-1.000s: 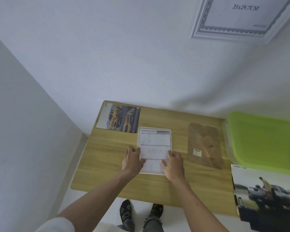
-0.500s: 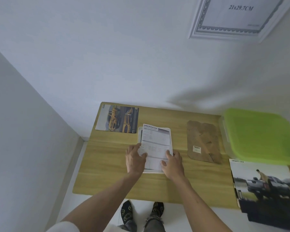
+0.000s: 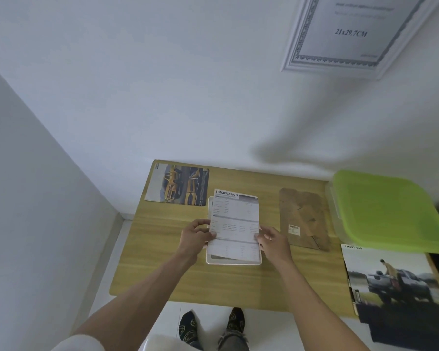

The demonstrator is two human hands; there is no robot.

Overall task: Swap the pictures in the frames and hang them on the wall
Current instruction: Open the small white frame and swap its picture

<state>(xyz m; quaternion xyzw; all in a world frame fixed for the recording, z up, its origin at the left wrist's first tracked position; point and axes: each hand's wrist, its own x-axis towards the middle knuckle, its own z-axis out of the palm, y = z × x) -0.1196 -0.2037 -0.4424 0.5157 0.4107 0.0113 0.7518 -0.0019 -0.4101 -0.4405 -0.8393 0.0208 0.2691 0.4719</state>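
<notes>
Mid-frame, my left hand (image 3: pixel 197 236) and right hand (image 3: pixel 274 240) pinch the specification sheet (image 3: pixel 236 219) over the open frame (image 3: pixel 232 262); backing, hanging remain

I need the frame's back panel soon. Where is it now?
The brown back panel lies flat on the table, between the white frame and the green-lidded box.

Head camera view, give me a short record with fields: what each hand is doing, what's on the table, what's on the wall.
left hand: pinching the specification sheet's left edge
right hand: pinching its right edge
sheet: lifted, partly out of the white frame lying flat
table: yellow car picture, brown backing board, green-lidded box, truck picture
wall: one framed certificate, hung
</notes>
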